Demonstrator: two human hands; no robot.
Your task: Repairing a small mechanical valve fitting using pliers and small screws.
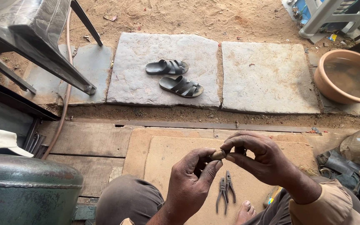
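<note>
**Small brown piece pinched between two hands above a board**

A small, brownish, rounded piece sits between both hands, held in the air over a tan board that lies on the wooden floor. What the piece is cannot be told. The left hand is closed on it from below, thumb and forefinger pinching one end. The right hand is clamped on the other end, its fingers curled over from above.

Just beneath the hands, a pair of dark pliers lies on the board with its handles spread. A bare toe rests beside the pliers, and a knee in brown trousers shows at the lower edge.

Further out, a green metal cylinder stands at the lower left, with a black plastic chair above it. Beyond the floor's edge, two dark sandals lie on a grey stone slab set in sandy ground. A terracotta-coloured basin holding water stands at the right.
</note>
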